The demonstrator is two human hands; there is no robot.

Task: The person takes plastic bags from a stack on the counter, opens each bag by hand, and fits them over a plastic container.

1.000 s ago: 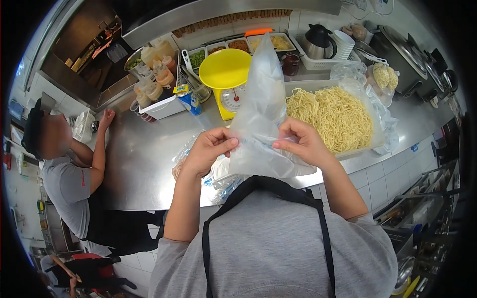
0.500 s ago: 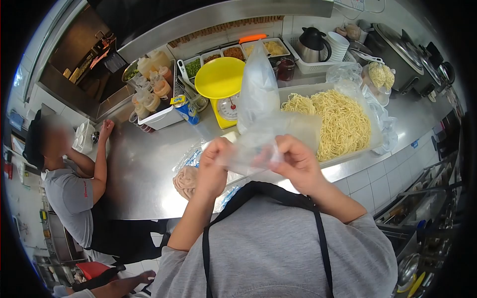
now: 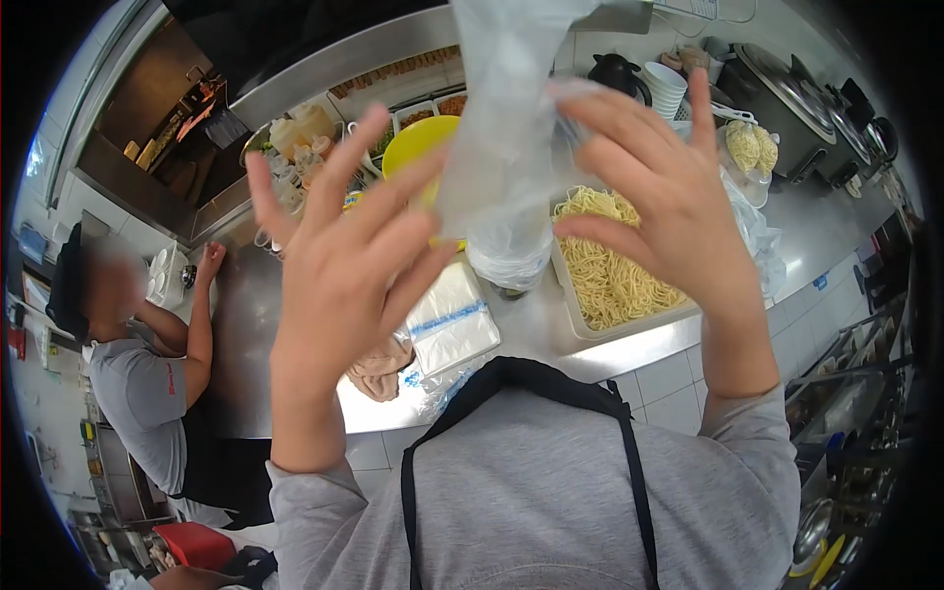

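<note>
Steel table (image 3: 246, 334) runs across my view; shallow tray (image 3: 634, 329) of noodles (image 3: 610, 275) on its right. Translucent bag (image 3: 501, 118) is up in the air, far centre, between my hands. Left hand (image 3: 349, 265): fingers spread, tips near the bag's edge. Right hand (image 3: 664, 187): blurred, can't tell if it pinches plastic. I'd slow down, catch one thin layer per side, keep plastic clear of noodles.
</note>
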